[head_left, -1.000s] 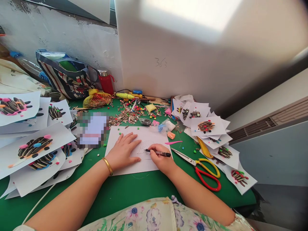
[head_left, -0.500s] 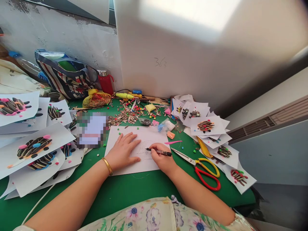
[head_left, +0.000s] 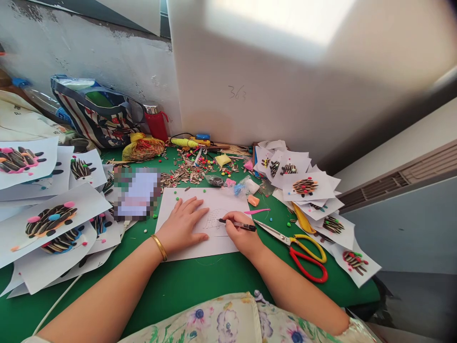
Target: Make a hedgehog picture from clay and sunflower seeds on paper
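A white sheet of paper point(head_left: 207, 247) lies on the green table, with a small hedgehog-like line drawing point(head_left: 215, 219) near its middle. My left hand point(head_left: 183, 226) rests flat on the sheet, fingers spread, left of the drawing. Pinched in my right hand point(head_left: 244, 233) is a black pen point(head_left: 241, 225), its tip at the drawing. A pink plastic tool point(head_left: 257, 211) lies just beyond that hand. To its right are scissors point(head_left: 285, 239) with one yellow and one red handle loop, their blades slightly apart.
Stacks of cards with seed-covered animals stand left point(head_left: 53, 214) and right point(head_left: 309, 186). Striped sunflower seeds point(head_left: 185, 171) and packets of coloured clay point(head_left: 223, 160) lie behind the sheet. A blurred phone point(head_left: 138, 193), striped bag point(head_left: 96, 112) and red bottle point(head_left: 156, 123) are at left.
The pen and my right hand have shifted very slightly to the right and up over the drawing. My left hand has stayed in place.
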`<action>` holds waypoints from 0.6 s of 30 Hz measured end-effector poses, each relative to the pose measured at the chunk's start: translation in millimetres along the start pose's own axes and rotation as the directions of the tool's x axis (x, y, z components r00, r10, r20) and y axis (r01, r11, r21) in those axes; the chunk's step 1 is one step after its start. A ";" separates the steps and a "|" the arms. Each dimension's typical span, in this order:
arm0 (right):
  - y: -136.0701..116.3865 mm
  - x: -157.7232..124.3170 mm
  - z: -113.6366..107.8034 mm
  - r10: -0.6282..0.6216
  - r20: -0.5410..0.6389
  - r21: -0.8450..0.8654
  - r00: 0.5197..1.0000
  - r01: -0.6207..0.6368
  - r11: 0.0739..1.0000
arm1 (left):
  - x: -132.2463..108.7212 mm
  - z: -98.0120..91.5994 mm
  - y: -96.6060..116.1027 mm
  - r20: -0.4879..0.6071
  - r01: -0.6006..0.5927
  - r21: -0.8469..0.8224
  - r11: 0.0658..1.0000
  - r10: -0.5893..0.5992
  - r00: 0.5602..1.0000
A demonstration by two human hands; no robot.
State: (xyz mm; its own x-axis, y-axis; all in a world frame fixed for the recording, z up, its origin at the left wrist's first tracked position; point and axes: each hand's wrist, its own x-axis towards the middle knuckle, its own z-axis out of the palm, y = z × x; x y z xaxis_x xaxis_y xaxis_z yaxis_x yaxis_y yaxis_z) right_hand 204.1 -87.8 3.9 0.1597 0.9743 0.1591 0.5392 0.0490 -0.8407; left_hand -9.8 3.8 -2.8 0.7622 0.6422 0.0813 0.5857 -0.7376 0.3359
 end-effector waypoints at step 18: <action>4.7 1.5 -0.9 0.031 -0.034 -0.002 0.999 -0.031 1.000 | 0.7 -0.8 0.8 0.020 0.002 0.025 1.000 -0.003 1.000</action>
State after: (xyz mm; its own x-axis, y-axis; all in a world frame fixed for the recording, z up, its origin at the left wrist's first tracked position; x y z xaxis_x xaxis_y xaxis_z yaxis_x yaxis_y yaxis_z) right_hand 207.6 -86.3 0.7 0.2040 0.9673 0.1505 0.5355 0.0184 -0.8443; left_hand -9.1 3.8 -1.7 0.7660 0.6399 0.0612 0.5942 -0.7411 0.3126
